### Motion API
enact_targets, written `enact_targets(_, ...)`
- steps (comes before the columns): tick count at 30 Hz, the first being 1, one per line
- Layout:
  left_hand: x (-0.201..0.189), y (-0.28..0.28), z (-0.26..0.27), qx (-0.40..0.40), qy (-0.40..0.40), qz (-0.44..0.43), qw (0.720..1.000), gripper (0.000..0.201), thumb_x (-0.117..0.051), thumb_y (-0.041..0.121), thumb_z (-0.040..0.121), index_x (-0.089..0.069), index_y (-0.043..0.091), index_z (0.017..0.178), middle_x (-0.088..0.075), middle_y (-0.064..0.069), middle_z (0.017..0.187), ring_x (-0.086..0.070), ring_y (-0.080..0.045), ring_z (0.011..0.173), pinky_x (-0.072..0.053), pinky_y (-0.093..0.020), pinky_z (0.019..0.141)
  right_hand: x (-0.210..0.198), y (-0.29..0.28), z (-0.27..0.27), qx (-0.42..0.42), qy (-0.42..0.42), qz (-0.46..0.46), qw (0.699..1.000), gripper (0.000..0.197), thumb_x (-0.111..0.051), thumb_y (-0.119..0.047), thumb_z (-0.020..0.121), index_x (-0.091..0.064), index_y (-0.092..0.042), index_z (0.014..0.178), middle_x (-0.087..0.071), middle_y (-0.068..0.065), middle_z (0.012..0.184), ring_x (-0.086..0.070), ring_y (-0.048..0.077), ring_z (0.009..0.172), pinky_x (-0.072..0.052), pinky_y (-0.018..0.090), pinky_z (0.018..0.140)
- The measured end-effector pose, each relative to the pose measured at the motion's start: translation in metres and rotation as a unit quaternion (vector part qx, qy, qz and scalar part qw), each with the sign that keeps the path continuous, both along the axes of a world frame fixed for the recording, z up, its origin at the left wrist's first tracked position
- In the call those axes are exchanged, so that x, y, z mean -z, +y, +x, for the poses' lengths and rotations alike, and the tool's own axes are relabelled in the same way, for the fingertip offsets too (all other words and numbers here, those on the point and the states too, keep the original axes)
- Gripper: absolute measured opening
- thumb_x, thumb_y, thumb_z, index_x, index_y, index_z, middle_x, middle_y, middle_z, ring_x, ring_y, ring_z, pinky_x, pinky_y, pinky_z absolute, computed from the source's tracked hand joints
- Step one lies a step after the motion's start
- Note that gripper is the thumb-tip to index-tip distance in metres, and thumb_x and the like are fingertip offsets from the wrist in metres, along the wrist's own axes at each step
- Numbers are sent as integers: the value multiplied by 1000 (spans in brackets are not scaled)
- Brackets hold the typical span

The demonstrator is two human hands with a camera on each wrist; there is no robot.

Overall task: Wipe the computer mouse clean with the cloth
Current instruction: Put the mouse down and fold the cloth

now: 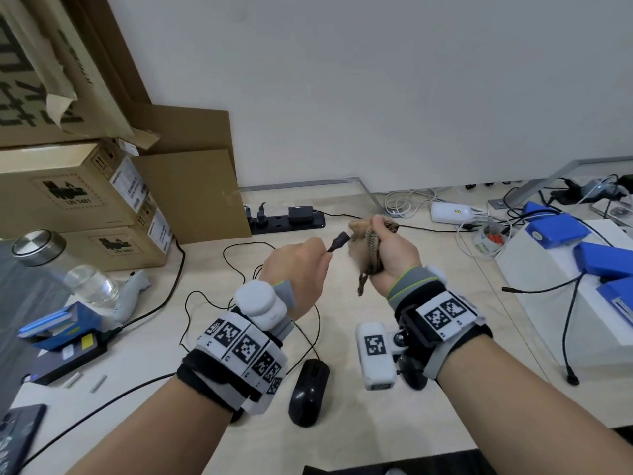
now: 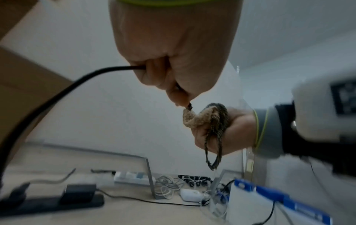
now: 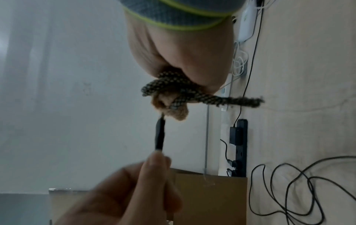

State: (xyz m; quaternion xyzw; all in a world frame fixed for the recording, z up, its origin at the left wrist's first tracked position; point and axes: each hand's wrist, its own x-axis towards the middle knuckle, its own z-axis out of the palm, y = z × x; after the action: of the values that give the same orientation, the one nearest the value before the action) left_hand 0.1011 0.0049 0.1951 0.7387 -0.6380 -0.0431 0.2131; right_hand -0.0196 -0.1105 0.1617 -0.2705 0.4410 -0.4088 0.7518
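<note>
The computer mouse (image 1: 309, 392) lies near the front edge of the desk (image 1: 445, 389), between the two forearms, untouched; its thin cable (image 1: 239, 272) loops loosely across the desk and up to the left hand (image 1: 296, 269), whose fingertips pinch it just behind the plug (image 1: 339, 241). The right hand (image 1: 394, 255) is clenched round the bunched cloth (image 1: 368, 241), whose tip touches the plug. The cloth looks soft and limp, best kept wadded. The mouse seems light, hard and glossy, so likely slippery; steadying it by its sides should suit.
</note>
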Motion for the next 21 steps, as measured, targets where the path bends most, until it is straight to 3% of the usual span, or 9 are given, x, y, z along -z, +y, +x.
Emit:
enact_targets(3, 3, 1, 7, -36, 134, -69, 988, 23, -54, 29, 96, -57, 17, 77, -59, 3, 57, -55, -23, 56, -43, -32, 56, 0, 5, -7, -56, -24, -8, 998, 46, -49, -46, 95, -71, -6, 95, -68, 10, 85, -54, 18, 59, -37, 24, 48)
enact_targets(5, 2, -2, 4, -57, 245, -71, 965, 26, -57, 26, 95, -59, 16, 71, -62, 4, 54, -50, -11, 44, -40, -25, 48, -3, 17, -8, -97, -45, -20, 994, 48, -46, -48, 95, -71, -7, 96, -70, 11, 87, -57, 21, 68, -36, 28, 59)
enact_targets(6, 1, -4, 1, -61, 309, -64, 947, 28, -58, 23, 95, -60, 15, 68, -60, 5, 51, -45, -6, 38, -36, -21, 44, -6, 25, -8, -124, -58, -32, 990, 49, -43, -47, 96, -69, -5, 100, -68, 12, 85, -56, 21, 66, -36, 28, 59)
enact_targets(9, -3, -8, -4, -57, 515, -8, 855, 37, -54, 16, 98, -53, 11, 62, -48, 4, 44, -32, -5, 34, -25, -18, 37, -19, 46, -5, -189, -65, -87, 976, 41, -39, -36, 98, -61, -2, 98, -63, 12, 67, -52, 17, 47, -39, 21, 40)
enact_targets(11, -4, -9, -1, -47, 601, 42, 797, 39, -50, 15, 100, -48, 10, 62, -41, 3, 42, -27, -6, 33, -20, -16, 33, -23, 53, -2, -185, -63, -112, 974, 29, -48, -29, 93, -60, -2, 89, -61, 13, 59, -52, 19, 42, -40, 20, 38)
enact_targets(13, -4, -8, 2, -46, 638, 77, 765, 38, -48, 16, 101, -45, 10, 63, -39, 4, 42, -24, -5, 32, -17, -13, 32, -25, 54, 2, -160, -50, -132, 977, 26, -55, -23, 90, -61, 2, 93, -60, 14, 60, -53, 20, 41, -42, 22, 38)
enact_targets(16, -4, -7, 1, -52, 663, 91, 742, 37, -45, 16, 102, -43, 12, 65, -36, 6, 42, -20, -3, 33, -14, -12, 31, -25, 51, 8, -120, -39, -113, 986, 29, -54, -21, 95, -57, 5, 107, -55, 15, 65, -48, 18, 34, -37, 18, 34)
enact_targets(21, -7, -8, -2, -57, 650, 93, 752, 29, -50, 16, 100, -49, 9, 71, -36, 7, 42, -19, -3, 33, -14, -14, 31, -20, 33, 9, -123, -44, -72, 989, 42, -57, -38, 85, -64, 3, 94, -61, 12, 63, -50, 18, 39, -29, 19, 37)
